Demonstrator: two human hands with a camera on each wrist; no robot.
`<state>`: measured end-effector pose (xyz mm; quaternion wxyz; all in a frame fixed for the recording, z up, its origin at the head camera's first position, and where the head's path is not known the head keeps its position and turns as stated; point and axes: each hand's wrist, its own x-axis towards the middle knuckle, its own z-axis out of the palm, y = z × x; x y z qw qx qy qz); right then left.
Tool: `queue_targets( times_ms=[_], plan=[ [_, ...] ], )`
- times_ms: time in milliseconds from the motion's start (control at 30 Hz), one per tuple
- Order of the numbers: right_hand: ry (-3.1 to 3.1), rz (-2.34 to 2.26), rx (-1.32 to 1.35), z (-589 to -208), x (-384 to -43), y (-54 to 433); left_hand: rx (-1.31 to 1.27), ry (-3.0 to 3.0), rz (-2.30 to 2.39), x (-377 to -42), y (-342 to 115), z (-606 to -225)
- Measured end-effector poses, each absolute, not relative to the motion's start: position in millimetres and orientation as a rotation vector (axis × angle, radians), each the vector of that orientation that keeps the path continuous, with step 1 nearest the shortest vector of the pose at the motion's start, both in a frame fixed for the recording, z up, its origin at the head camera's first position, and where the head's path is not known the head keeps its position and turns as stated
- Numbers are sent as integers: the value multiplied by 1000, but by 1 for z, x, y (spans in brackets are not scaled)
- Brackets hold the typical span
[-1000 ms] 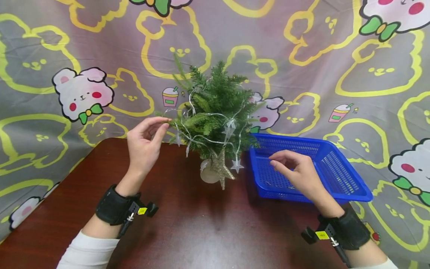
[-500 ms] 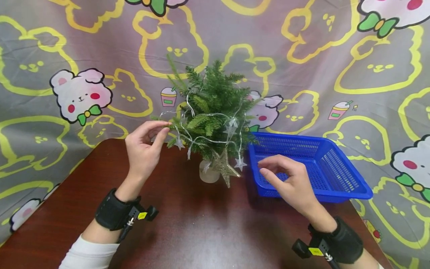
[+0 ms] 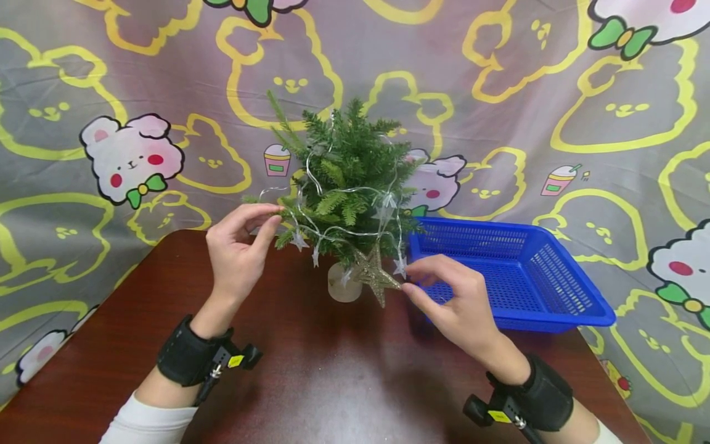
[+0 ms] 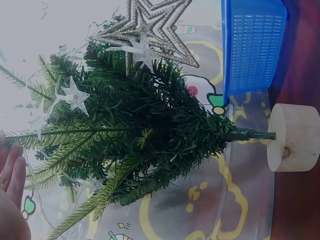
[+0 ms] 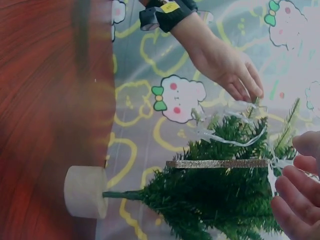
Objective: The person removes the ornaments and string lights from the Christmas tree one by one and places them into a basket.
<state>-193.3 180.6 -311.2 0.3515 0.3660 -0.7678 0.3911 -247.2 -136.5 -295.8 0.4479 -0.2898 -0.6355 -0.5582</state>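
A small green Christmas tree (image 3: 355, 166) stands on a pale round wooden base (image 4: 302, 142), wound with a clear string of star lights (image 4: 75, 95). A glittery gold star (image 3: 378, 272) hangs low on its front. My left hand (image 3: 235, 250) pinches the tip of a branch at the tree's left side; in the left wrist view only some fingers show at the left edge. My right hand (image 3: 457, 299) has its thumb and forefinger parted right at the gold star's right point, close to a clear star light. In the right wrist view the gold star appears edge-on.
A blue plastic basket (image 3: 554, 314) sits on the table to the right, behind my right hand. The dark red-brown wooden table (image 3: 322, 388) extends in front of the tree. A grey cartoon-print cloth (image 3: 211, 80) hangs close behind.
My right hand has moved left from over the basket to the gold star. The tree has turned slightly, its gold star swinging right; my left hand keeps its pinch and has lowered a little.
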Motion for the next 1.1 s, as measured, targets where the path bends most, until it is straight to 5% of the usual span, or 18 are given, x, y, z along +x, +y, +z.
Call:
queue_targets(
  times_ms=[1100],
  plan=[
    [-2022,794,618,-281,-223,135,-731,-1593,-1339,-246,-137,-295]
  ],
)
